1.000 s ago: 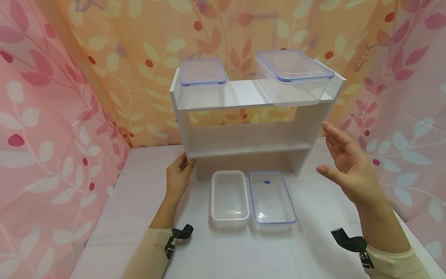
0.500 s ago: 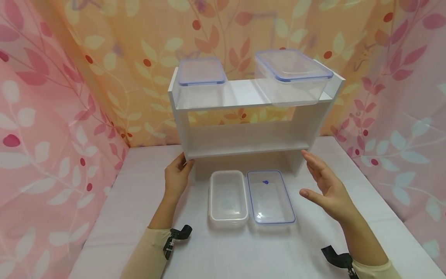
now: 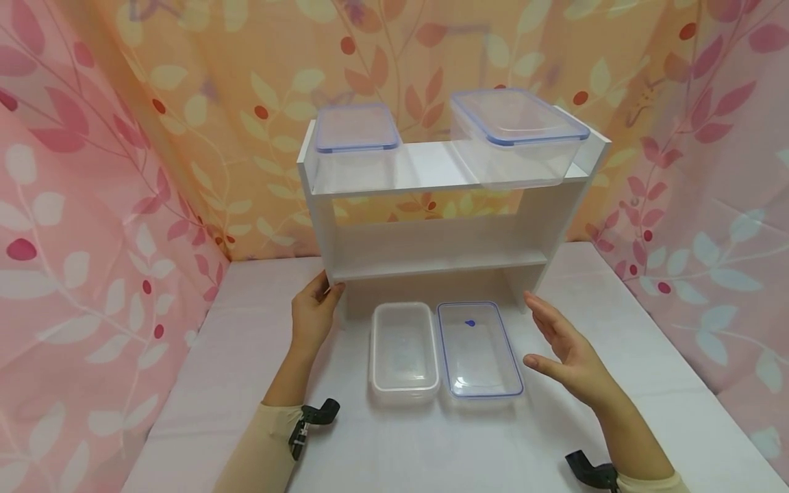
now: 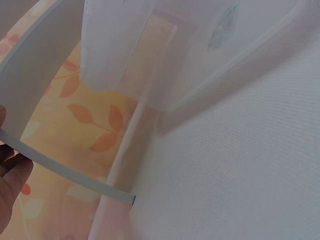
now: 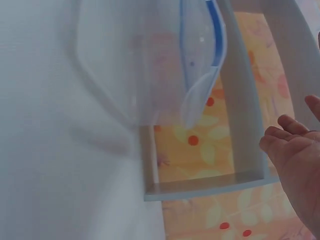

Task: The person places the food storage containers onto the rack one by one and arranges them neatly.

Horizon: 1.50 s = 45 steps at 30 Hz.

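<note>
A white two-tier shelf [image 3: 444, 268] stands on the white-covered table. At its left side panel, my left hand [image 3: 311, 316] pinches the edge, thumb in front and fingers behind; the left wrist view shows the panel [image 4: 70, 172] between thumb and fingers [image 4: 19, 170]. On the table in front of the shelf lie two clear plastic food containers side by side: one with a whitish rim [image 3: 405, 349], one with a blue rim [image 3: 481, 352]. My right hand [image 3: 573, 363] hovers right of the blue-rimmed one, thumb and fingers spread, holding nothing.
Two clear food containers with blue-edged lids sit on the shelf's top board, a smaller one [image 3: 357, 130] at left and a larger one [image 3: 520, 123] at right, jutting past the front edge. Floral curtains [image 3: 216, 103] surround the table [image 3: 431, 452] at back and sides.
My right hand has come down and leftward from beside the shelf's upper right to near the blue-rimmed container. The left hand keeps its grip on the panel; the containers stay put.
</note>
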Each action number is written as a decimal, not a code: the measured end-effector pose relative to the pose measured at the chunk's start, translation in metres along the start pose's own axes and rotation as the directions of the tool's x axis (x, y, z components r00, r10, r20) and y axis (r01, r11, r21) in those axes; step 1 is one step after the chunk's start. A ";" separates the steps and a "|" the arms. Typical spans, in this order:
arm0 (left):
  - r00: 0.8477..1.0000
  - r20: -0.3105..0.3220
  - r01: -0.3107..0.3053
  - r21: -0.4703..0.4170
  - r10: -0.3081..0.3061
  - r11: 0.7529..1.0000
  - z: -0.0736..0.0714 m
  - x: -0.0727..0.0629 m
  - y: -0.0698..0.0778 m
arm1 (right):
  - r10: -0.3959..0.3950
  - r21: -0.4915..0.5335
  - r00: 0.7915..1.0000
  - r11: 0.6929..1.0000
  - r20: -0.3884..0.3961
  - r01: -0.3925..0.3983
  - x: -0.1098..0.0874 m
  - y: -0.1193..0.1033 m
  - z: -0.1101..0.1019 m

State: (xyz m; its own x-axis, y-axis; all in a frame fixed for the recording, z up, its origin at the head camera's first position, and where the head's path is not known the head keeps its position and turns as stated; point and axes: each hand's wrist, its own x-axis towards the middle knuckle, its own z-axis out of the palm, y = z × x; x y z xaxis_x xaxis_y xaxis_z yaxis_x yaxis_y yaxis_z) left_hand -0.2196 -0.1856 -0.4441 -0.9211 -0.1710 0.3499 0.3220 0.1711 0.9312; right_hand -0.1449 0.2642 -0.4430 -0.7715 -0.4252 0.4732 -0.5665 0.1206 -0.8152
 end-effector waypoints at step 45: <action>1.000 -0.011 -0.002 0.009 0.002 1.000 0.001 -0.001 0.005 | 0.220 -0.038 0.960 0.975 0.174 -0.217 -0.039 0.060 0.024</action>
State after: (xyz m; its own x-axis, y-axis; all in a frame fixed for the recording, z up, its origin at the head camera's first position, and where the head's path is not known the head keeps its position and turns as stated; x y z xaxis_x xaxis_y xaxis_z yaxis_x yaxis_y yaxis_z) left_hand -0.2172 -0.1832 -0.4405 -0.9181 -0.1809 0.3527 0.3217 0.1798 0.9296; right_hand -0.1416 0.2665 -0.5188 -0.8147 -0.5380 0.2165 -0.3964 0.2441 -0.8851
